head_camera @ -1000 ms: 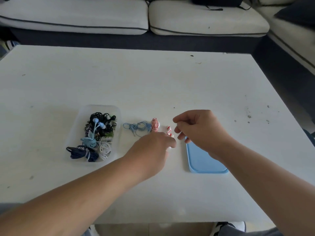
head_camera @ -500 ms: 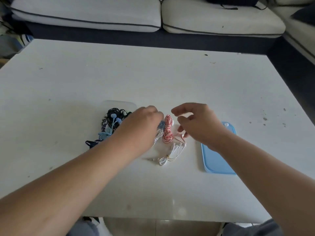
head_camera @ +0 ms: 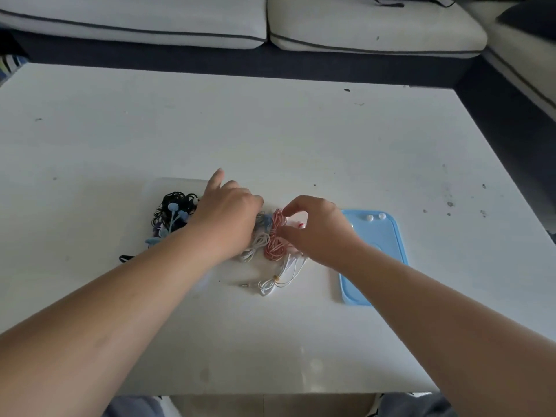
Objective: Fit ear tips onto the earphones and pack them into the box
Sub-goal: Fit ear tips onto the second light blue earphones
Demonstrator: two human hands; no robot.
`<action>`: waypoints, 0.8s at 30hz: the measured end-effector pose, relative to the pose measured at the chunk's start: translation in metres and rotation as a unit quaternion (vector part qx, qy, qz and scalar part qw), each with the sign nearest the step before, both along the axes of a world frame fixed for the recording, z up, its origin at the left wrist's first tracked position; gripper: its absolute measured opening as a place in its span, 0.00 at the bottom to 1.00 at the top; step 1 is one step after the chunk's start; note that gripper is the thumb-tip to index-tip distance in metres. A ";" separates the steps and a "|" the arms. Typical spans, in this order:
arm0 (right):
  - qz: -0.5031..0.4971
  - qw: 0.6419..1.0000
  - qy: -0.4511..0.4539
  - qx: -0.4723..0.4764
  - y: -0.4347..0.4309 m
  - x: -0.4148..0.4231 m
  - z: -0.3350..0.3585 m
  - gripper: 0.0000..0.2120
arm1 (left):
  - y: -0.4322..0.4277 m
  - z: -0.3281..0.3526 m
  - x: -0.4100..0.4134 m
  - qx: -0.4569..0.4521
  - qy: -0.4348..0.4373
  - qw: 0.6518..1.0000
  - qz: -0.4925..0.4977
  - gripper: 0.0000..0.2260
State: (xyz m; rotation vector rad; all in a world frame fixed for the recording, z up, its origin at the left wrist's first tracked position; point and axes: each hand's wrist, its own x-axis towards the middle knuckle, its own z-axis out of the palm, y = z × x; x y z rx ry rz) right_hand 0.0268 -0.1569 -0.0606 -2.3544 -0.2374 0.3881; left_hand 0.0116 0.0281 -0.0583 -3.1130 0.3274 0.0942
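Observation:
My left hand (head_camera: 228, 215) lies over the right edge of the clear box (head_camera: 168, 188), its fingers curled down onto a blue-grey earphone bundle (head_camera: 263, 228); one finger sticks out toward the far side and the fingertips are hidden. My right hand (head_camera: 319, 233) pinches the red-and-white coiled earphones (head_camera: 275, 239) from the right, thumb and forefinger curved around the coil. A loose white earphone cable (head_camera: 279, 276) with its jack lies just in front of both hands. Two white ear tips (head_camera: 376, 217) sit on the far end of the blue lid (head_camera: 388, 251).
The clear box holds several tangled earphones, black and light blue (head_camera: 174, 210). The white table (head_camera: 301, 139) ends at a front edge near my lap. A pale sofa (head_camera: 270, 22) runs along the far side and the right.
My left hand has slid further right onto the blue-grey bundle. My right hand has closed in on the red-and-white coil. The view shifted, showing the ear tips on the lid.

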 end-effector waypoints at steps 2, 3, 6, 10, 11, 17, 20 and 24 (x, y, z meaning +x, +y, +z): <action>0.018 1.000 -0.005 0.017 0.003 -0.001 0.000 0.14 | 0.002 0.001 0.000 -0.044 -0.024 0.999 -0.001 0.10; 0.033 0.999 -0.006 0.020 0.004 -0.001 0.001 0.17 | 0.004 0.004 -0.001 -0.080 -0.026 0.996 0.004 0.09; 0.054 0.998 0.009 0.000 0.005 0.000 0.001 0.24 | 0.007 0.019 -0.004 -0.178 -0.027 0.983 0.032 0.06; 0.047 0.999 0.006 -0.022 0.007 0.003 0.004 0.16 | 0.011 0.040 -0.006 -0.256 -0.029 0.960 0.110 0.08; 0.040 0.999 0.007 -0.025 0.007 0.003 0.004 0.15 | 0.011 0.045 -0.006 -0.284 -0.021 0.950 0.127 0.09; -0.042 0.988 0.058 0.140 0.003 0.004 0.016 0.22 | -0.003 0.076 -0.015 -0.578 0.076 0.782 0.223 0.05; -0.042 0.929 0.208 0.303 0.000 0.002 0.030 0.27 | -0.008 0.083 -0.017 -0.621 0.121 0.744 0.215 0.05; 0.004 0.871 0.290 0.396 -0.011 -0.003 0.040 0.27 | -0.017 0.081 -0.022 -0.630 0.174 0.733 0.188 0.10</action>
